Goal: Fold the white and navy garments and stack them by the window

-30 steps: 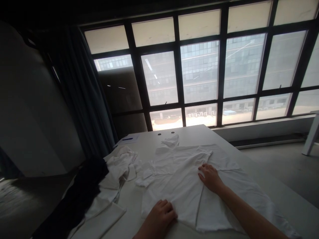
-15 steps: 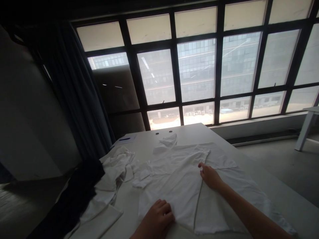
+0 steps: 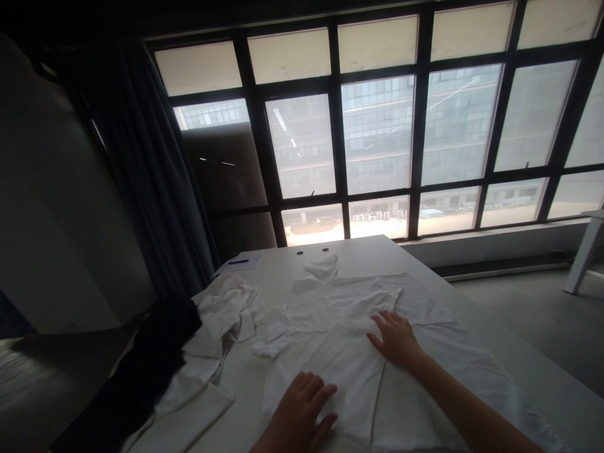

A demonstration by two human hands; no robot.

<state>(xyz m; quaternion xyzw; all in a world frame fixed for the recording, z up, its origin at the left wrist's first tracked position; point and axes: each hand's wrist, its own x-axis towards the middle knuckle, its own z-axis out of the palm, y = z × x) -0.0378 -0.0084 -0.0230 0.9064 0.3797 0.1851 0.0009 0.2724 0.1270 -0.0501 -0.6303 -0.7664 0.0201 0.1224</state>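
Note:
A white garment [image 3: 340, 352], which looks like a shirt, lies spread on the white table [image 3: 368, 248], one panel folded over with its edge running down the middle. My left hand [image 3: 304, 409] rests on the near left part of the cloth, fingers stretched and slightly apart. Over the upper right part of the folded panel, close to its edge, lies my right hand [image 3: 396, 340], palm down with fingers spread. Neither hand grips anything. A small bunched end of white cloth [image 3: 323, 267] sticks out beyond the garment's far side.
Left of the garment is a heap of crumpled white cloth [image 3: 226, 308], with black fabric [image 3: 155, 358] beside it along the table's left edge. A pen [image 3: 238, 261] lies on paper [image 3: 248, 264] at the far left corner. Windows and a dark curtain [image 3: 146, 170] stand behind.
My right hand has opened from curled fingers near the panel's edge and lies flatter, a little lower. The fingers of my left hand have stretched out further.

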